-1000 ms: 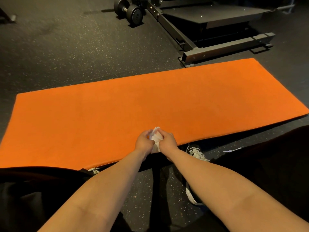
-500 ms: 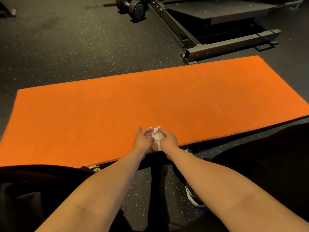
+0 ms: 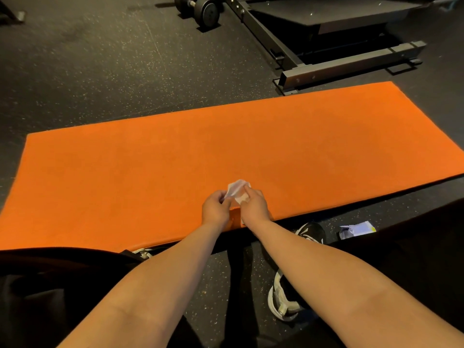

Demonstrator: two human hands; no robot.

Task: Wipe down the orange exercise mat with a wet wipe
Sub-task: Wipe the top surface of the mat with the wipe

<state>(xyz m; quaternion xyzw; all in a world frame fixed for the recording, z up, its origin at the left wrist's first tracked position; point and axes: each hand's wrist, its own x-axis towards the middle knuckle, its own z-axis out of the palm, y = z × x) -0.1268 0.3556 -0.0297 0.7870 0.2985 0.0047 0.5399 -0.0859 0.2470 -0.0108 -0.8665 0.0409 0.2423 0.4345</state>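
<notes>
mat [image 3: 175,159]: matt orange, fine nap, cloth-like or foam;
wipe [image 3: 238,189]: thin, white, crumpled, faintly translucent; cloth or paper, I cannot tell;
floor [image 3: 100,71]: dark, matt, rough, pale-speckled rubber look;
frame [image 3: 351,67], 1 o'clock: painted metal, dull sheen;
dumbbell [image 3: 208,12], 12 o'clock: black, matt;
packet [image 3: 356,228], 3 o'clock: white printed wrapper.

In front of you, the dark speckled floor [image 3: 100,71] carries the orange mat [image 3: 175,159], lying flat. Beyond its far edge stand a dumbbell [image 3: 202,10] and a metal equipment frame [image 3: 351,64]. Near its front edge, beside your shoe [image 3: 311,233], lies a small white packet [image 3: 356,229].
</notes>
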